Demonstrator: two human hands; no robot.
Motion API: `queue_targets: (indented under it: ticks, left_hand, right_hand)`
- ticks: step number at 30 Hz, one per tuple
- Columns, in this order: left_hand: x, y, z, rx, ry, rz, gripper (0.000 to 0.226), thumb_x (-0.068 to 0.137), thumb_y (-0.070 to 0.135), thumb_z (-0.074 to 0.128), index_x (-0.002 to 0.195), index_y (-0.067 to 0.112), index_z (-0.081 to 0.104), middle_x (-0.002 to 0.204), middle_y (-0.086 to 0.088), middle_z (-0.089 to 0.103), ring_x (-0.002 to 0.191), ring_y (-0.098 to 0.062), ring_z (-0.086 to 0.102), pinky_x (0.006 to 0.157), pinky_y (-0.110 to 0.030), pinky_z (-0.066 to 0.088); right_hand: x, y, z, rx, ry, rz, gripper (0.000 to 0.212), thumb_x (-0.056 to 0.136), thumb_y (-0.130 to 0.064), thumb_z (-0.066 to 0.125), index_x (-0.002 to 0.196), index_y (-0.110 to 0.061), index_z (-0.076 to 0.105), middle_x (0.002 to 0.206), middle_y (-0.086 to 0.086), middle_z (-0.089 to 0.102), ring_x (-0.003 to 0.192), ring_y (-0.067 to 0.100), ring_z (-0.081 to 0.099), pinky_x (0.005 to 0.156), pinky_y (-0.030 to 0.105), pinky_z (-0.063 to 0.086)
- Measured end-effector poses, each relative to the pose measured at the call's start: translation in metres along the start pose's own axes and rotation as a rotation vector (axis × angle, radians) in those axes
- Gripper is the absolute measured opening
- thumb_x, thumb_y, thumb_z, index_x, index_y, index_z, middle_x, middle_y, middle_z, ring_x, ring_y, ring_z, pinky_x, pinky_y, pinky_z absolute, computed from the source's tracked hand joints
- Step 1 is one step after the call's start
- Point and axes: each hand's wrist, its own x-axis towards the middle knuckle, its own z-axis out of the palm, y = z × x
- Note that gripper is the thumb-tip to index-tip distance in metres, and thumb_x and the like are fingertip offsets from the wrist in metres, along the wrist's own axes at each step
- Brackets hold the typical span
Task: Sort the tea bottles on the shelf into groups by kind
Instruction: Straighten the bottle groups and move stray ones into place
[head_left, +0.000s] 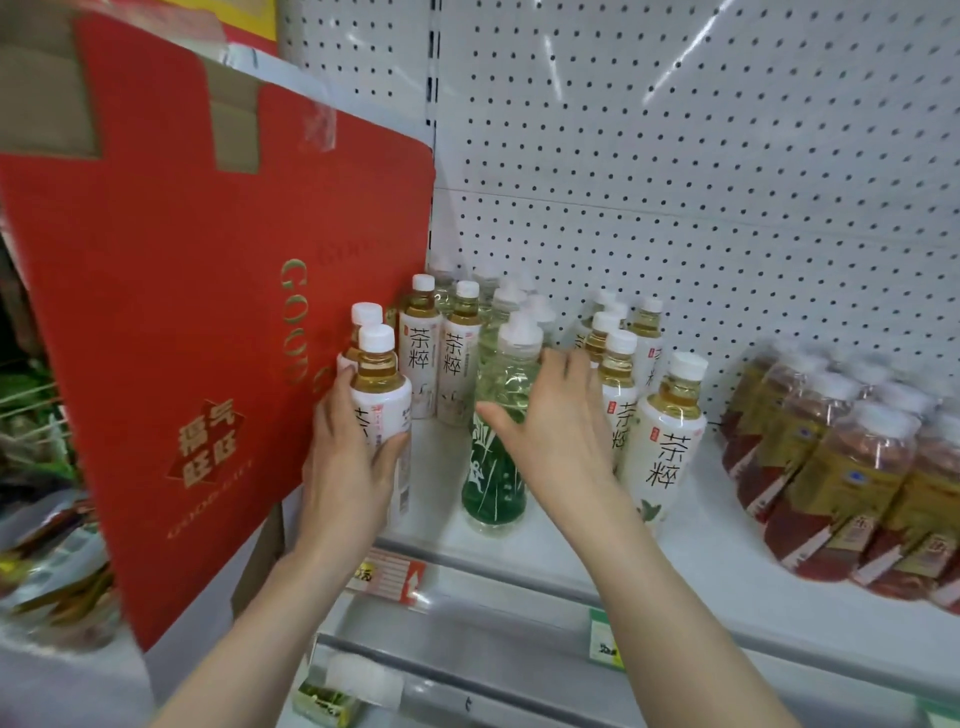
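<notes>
The left hand (353, 457) grips a white-label tea bottle (382, 395), the right hand (558, 421) a green-label bottle (493, 483); each should be lifted straight, then set beside its kind.

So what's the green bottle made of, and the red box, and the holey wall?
The green bottle looks like clear glossy plastic: the drink shows through. The red box seems matte cardboard, brown flaps on top. The white wall is probably painted metal, shiny, with holes.
</notes>
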Motion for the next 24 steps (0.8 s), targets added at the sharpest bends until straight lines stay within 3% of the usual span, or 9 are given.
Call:
queue_targets:
  ticks: [3, 6, 9, 12, 14, 18, 20, 24]
  left_hand:
    - [0.002, -0.003, -0.003, 0.005, -0.009, 0.012, 0.083, 0.088, 0.025, 0.069, 0.154, 0.018, 0.019, 0.152, -0.006, 0.034, 0.138, -0.025, 0.036, 0.104, -0.045, 0.037]
    - [0.001, -0.003, -0.004, -0.009, -0.015, 0.014, 0.086, 0.087, 0.024, 0.070, 0.155, 0.021, 0.018, 0.152, -0.003, 0.034, 0.137, -0.025, 0.039, 0.103, -0.043, 0.038]
    - [0.001, -0.004, -0.007, -0.011, -0.024, 0.002, 0.089, 0.086, 0.026, 0.071, 0.155, 0.026, 0.016, 0.154, 0.001, 0.033, 0.138, -0.021, 0.039, 0.105, -0.041, 0.038]
    - [0.003, -0.003, -0.008, -0.004, -0.006, 0.031, 0.090, 0.085, 0.028, 0.072, 0.155, 0.024, 0.016, 0.153, 0.003, 0.032, 0.138, -0.019, 0.038, 0.104, -0.035, 0.036]
    - [0.007, 0.000, -0.010, -0.002, 0.010, 0.074, 0.090, 0.085, 0.029, 0.072, 0.155, 0.023, 0.017, 0.153, 0.003, 0.031, 0.136, -0.016, 0.037, 0.101, -0.028, 0.032]
    - [0.022, 0.002, -0.013, 0.014, 0.008, 0.091, 0.090, 0.085, 0.032, 0.072, 0.154, 0.030, 0.016, 0.154, 0.006, 0.028, 0.135, -0.011, 0.037, 0.101, -0.025, 0.032]
    - [0.026, 0.002, -0.014, 0.009, -0.014, 0.093, 0.088, 0.086, 0.033, 0.071, 0.154, 0.033, 0.016, 0.153, 0.011, 0.027, 0.134, -0.009, 0.038, 0.101, -0.025, 0.033]
    - [0.024, 0.002, -0.013, -0.013, -0.031, 0.078, 0.080, 0.090, 0.035, 0.066, 0.154, 0.032, 0.019, 0.149, 0.012, 0.034, 0.126, -0.004, 0.041, 0.099, -0.026, 0.037]
  right_hand:
    - [0.009, -0.009, -0.026, 0.026, 0.040, -0.036, 0.093, 0.086, -0.059, 0.062, 0.153, -0.011, 0.019, 0.148, 0.011, 0.035, 0.137, 0.027, 0.034, 0.109, 0.038, 0.034]
    - [0.061, -0.027, -0.058, 0.174, 0.120, -0.179, 0.066, 0.097, -0.044, 0.055, 0.151, -0.016, 0.030, 0.146, 0.008, 0.042, 0.131, 0.024, 0.043, 0.105, 0.037, 0.037]
    - [0.138, -0.044, -0.059, 0.070, -0.185, -0.270, 0.047, 0.100, -0.028, 0.053, 0.145, -0.018, 0.045, 0.138, 0.006, 0.056, 0.121, 0.023, 0.055, 0.095, 0.032, 0.042]
    - [0.190, -0.049, -0.027, -0.213, -0.491, -0.315, 0.050, 0.100, -0.026, 0.053, 0.147, -0.015, 0.043, 0.142, 0.007, 0.054, 0.125, 0.026, 0.053, 0.098, 0.033, 0.043]
    - [0.210, -0.045, -0.002, -0.379, -0.597, -0.327, 0.052, 0.100, -0.027, 0.054, 0.148, -0.012, 0.041, 0.143, 0.008, 0.053, 0.128, 0.027, 0.052, 0.102, 0.035, 0.042]
    - [0.229, -0.038, 0.028, -0.448, -0.660, -0.333, 0.048, 0.097, -0.030, 0.060, 0.137, -0.006, 0.049, 0.133, 0.010, 0.059, 0.117, 0.027, 0.058, 0.093, 0.033, 0.048]
    - [0.228, -0.040, 0.031, -0.397, -0.647, -0.351, 0.051, 0.095, -0.031, 0.062, 0.138, -0.007, 0.046, 0.132, 0.010, 0.058, 0.116, 0.027, 0.057, 0.085, 0.029, 0.044]
    - [0.215, -0.045, 0.027, -0.275, -0.655, -0.451, 0.058, 0.093, -0.036, 0.065, 0.141, -0.012, 0.042, 0.135, 0.009, 0.056, 0.117, 0.027, 0.054, 0.084, 0.027, 0.038]
